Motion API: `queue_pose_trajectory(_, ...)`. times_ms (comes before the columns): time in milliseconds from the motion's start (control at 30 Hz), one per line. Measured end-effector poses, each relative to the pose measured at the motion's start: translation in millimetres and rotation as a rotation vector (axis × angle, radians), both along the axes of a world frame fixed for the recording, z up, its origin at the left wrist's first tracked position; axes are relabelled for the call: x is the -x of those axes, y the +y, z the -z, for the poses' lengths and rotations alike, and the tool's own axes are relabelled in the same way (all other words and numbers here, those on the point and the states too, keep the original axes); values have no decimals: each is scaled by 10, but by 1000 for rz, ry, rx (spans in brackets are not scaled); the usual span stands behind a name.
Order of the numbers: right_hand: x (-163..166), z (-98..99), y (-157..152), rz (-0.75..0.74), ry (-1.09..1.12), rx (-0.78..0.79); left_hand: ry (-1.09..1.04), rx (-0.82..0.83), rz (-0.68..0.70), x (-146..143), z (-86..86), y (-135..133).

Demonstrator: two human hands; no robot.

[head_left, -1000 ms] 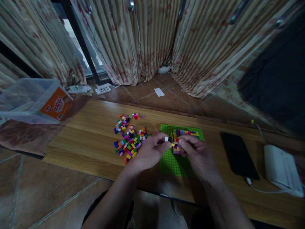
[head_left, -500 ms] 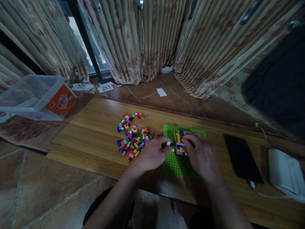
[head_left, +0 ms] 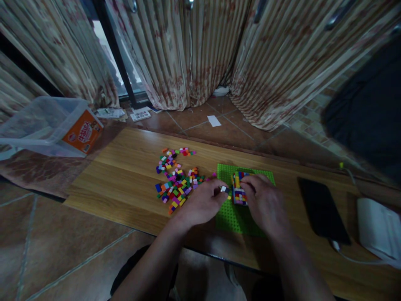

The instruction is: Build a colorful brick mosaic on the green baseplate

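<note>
On the green studded baseplate (head_left: 227,219) stands a low block built of many-coloured toy bricks (head_left: 239,195). My left hand (head_left: 203,202) is closed at the plate's left edge, with small toy bricks (head_left: 223,189), one white and one dark, showing at its fingertips. A green and a yellow piece show just beside those fingertips. Over the right part of the built block, my right hand (head_left: 265,200) has its thumb and fingers pinched together, touching the block's top. Whatever lies between those fingers is hidden. Loose toy bricks (head_left: 177,192) lie heaped left of my left hand.
The wooden table (head_left: 106,179) carries a black phone (head_left: 322,209) on a white cable and a white device (head_left: 379,228) at the right. A clear plastic bin (head_left: 46,125) with an orange label stands beyond the left end. Curtains (head_left: 206,54) hang behind.
The whole view has shifted slightly, so everything sits a little further right. Both hands keep nearly the same pose over the baseplate, and the bricks at my left fingertips have barely moved.
</note>
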State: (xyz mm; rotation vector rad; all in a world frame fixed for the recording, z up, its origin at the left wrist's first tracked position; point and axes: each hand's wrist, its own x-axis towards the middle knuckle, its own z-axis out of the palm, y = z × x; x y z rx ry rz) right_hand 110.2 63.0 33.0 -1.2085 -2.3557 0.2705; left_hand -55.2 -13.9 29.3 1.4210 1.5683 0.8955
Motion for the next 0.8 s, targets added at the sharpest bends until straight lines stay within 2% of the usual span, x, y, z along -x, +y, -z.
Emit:
queue_pose_trajectory(267, 72, -63, -41, 11, -138, -53, 8, -19, -22, -17, 48, -3)
queue_pose_trajectory(533, 54, -26, -31, -17, -43, -48, 42, -7, -29, -1, -25, -12)
queue_pose_trajectory(800, 41, -25, -4, -39, 74, -10, 36, -13, -43, -8, 10, -12)
